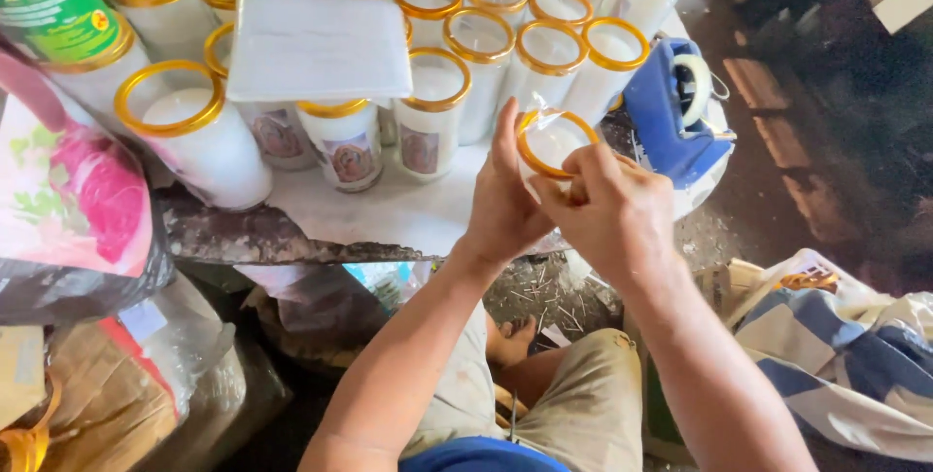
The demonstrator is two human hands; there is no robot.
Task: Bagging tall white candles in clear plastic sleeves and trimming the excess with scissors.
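Both my hands hold one white candle jar with a gold rim (550, 142) just above the table's front edge. My left hand (505, 200) cups its left side, fingers upright. My right hand (612, 214) grips the jar's near right side with thumb and fingers on the rim. A bit of clear plastic film shows at the jar's top. Most of the jar's body is hidden behind my hands.
Several gold-rimmed white candle jars (476, 44) crowd the white table (389, 209). A flat white board (316, 44) lies across some of them. A blue tape dispenser (675, 107) stands at right. Bags (68, 200) and a sack (846, 346) lie at either side.
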